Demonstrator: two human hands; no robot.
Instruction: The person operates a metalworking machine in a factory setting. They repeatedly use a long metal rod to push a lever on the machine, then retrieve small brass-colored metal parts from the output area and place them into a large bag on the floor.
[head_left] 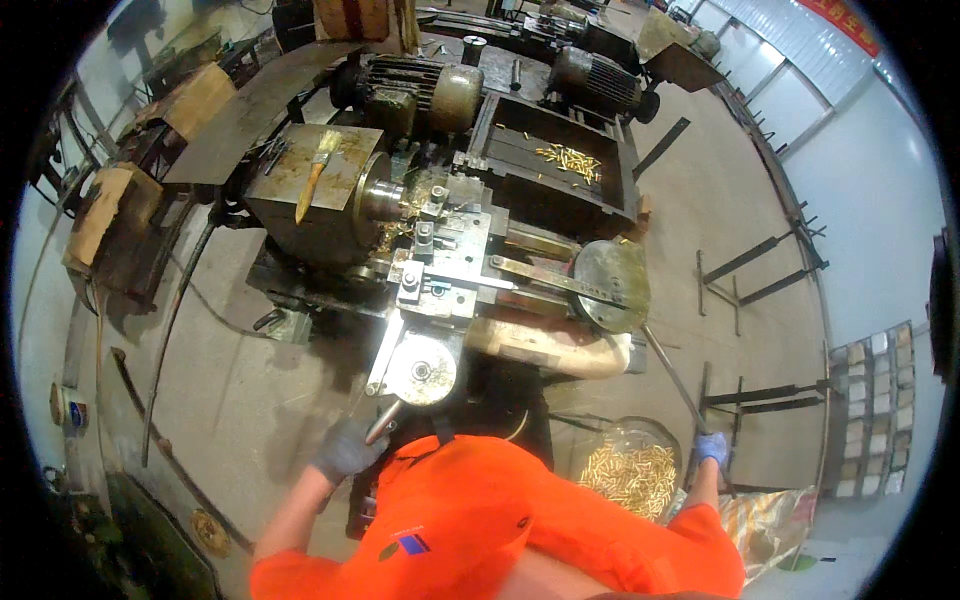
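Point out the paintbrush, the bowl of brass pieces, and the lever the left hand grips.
Paintbrush [314, 172], head view: middle of its yellow handle.
Bowl of brass pieces [672, 437], head view: right rim.
Lever [382, 422], head view: metal shaft above the gloved left hand [346, 450].

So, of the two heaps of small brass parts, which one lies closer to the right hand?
The heap in the round basin on the floor, just beside the right hand. The other brass heap lies far off in the dark tray behind the lathe.

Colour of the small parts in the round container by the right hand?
Brass yellow small parts; clearest in the head view.
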